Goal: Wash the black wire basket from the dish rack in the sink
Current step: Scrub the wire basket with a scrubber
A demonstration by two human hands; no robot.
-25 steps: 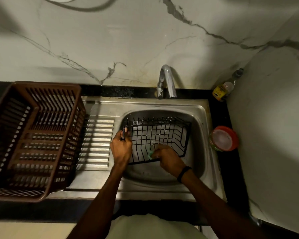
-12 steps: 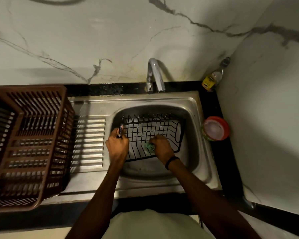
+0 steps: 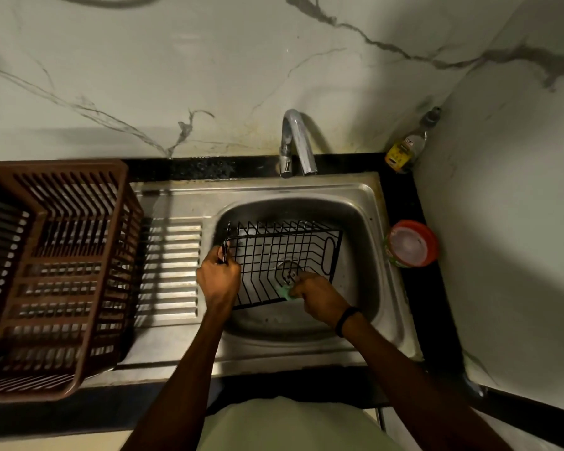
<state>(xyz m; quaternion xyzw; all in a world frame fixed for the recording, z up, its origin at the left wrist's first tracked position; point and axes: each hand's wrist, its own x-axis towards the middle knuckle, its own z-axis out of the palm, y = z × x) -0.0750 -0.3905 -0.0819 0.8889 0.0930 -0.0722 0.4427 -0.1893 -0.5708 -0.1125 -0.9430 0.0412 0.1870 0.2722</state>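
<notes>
The black wire basket [image 3: 284, 252] is tilted inside the steel sink [image 3: 365, 222], its open side facing me. My left hand [image 3: 217, 278] grips the basket's left end by the wire handle. My right hand [image 3: 316, 296] holds a green scrub pad [image 3: 285, 291] against the basket's near lower edge, close to the drain. The brown plastic dish rack [image 3: 52, 275] stands on the drainboard at the left with nothing in it.
A chrome tap [image 3: 295, 141] arches over the sink's back rim; no water stream is visible. A round red-rimmed container [image 3: 411, 244] sits on the black counter right of the sink. A small yellow-labelled bottle [image 3: 404, 148] stands in the back right corner.
My right hand with the scrub pad has slid along the basket's near edge, a little to the right. My left hand keeps its grip. The camera view has shifted slightly.
</notes>
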